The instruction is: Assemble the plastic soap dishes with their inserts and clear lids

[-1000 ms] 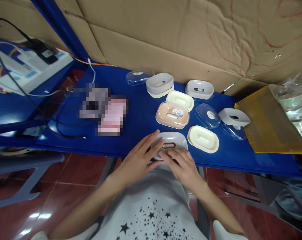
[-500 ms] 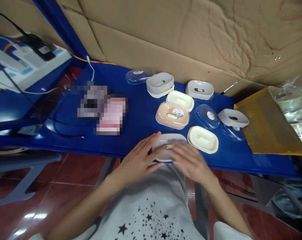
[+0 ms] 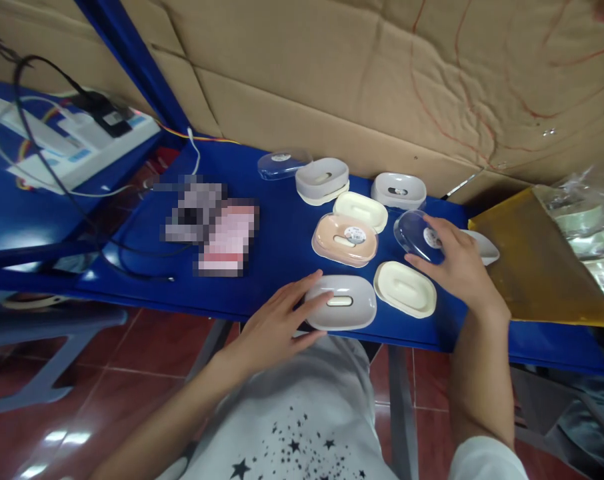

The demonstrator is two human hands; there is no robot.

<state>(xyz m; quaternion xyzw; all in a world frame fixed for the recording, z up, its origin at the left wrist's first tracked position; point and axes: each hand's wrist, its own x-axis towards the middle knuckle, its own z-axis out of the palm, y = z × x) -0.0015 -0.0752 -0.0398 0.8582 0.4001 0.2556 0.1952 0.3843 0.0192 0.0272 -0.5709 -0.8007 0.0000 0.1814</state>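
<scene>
At the front edge of the table, a light grey oval soap dish (image 3: 365,300) with a cream slot in its middle sits upright. My left hand (image 3: 282,317) rests loosely over its left end, fingers spread and stretched out. Farther right, my right hand (image 3: 457,263) pinches a clear plastic lid (image 3: 412,237) with a round label, thumb at its near edge and fingers at the far side. A cream oval tray (image 3: 405,289) lies between the two hands. Behind it is a lidded peach soap dish (image 3: 332,240).
Toward the back are grey dishes (image 3: 322,177) (image 3: 399,190), a cream tray (image 3: 362,210) and a clear lid (image 3: 282,167). A brown-taped carton (image 3: 542,267) bounds the right, partly behind another grey dish (image 3: 487,247). Blurred items (image 3: 227,237), cables and a power strip (image 3: 97,147) lie left.
My right hand has left the grey soap dish and moved right and away from me to the clear lid, which has shifted slightly. My left hand stays on the dish.
</scene>
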